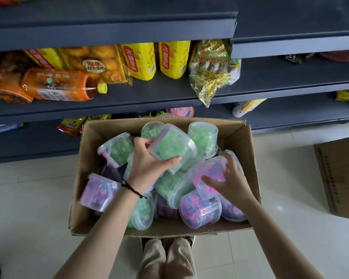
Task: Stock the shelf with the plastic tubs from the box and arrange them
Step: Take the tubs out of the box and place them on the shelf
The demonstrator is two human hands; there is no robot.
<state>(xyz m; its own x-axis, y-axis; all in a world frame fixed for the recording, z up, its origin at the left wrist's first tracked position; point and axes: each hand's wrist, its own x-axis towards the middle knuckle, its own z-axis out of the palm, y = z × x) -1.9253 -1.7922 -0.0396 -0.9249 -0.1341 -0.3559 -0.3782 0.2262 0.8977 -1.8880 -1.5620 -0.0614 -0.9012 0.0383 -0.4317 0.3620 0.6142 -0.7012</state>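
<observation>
- The left hand (149,165) grips a green-filled plastic tub (174,144). The thumb curls across its near side and the fingers wrap behind it.
- That tub is lifted clear of the pile of tubs (169,188) in the cardboard box (238,137). It is tipped on its side, with its long axis slanting from far-left to near-right. I cannot tell which end carries the lid.
- The right hand (230,182) has its fingers spread and curved over a pink-filled tub (210,174). The thumb is on the near side and the fingertips on the far side. This tub lies tilted in the pile, against the box's right side.
- The move turns on this: the shelving stands straight ahead, beyond the box's far wall. The lowest shelf (34,141) is just behind that wall, and the middle shelf (165,91) is above it.
- The left hand is the farther forward, so it is nearer the shelf. Its tub likely goes first and needs turning upright to stand.
</observation>
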